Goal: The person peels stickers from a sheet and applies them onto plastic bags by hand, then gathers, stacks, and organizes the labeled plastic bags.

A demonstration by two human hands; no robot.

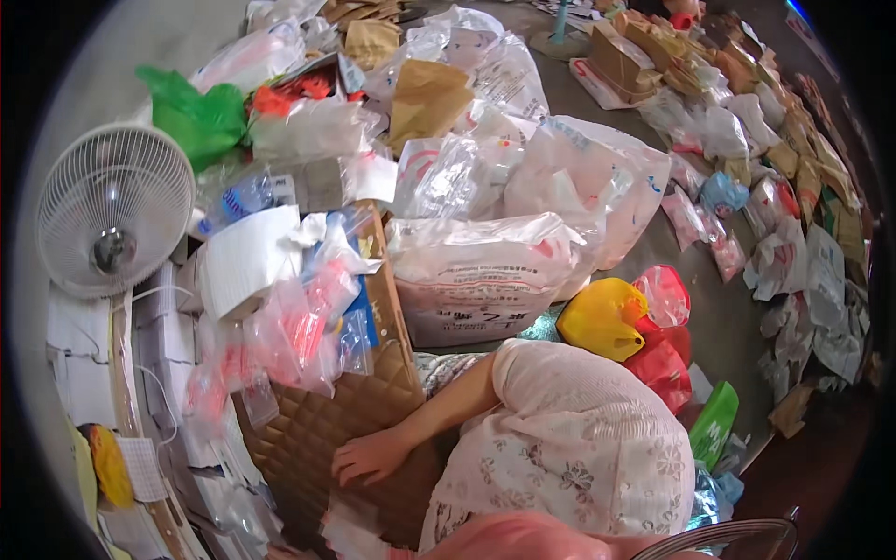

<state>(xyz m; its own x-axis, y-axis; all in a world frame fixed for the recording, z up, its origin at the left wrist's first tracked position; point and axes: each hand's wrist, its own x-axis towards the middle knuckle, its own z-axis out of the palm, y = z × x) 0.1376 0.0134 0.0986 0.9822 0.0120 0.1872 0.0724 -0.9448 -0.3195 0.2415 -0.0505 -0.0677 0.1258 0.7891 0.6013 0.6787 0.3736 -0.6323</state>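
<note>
Your right hand (375, 455) rests on the brown mat (322, 425), fingers loosely spread, gripping nothing you can see. Your left hand does not show, so its grip cannot be told. The blurred clear bag (353, 530) is by the mat's near edge. It should prove light, limp and slippery, and its film may tear; pinch a bunched edge rather than one thin layer. Pink bags (303, 331) heap over the mat's far left corner, too tangled to count. Around you: one fan (112, 210), one yellow bag (597, 319), two green bags (196, 112).
</note>
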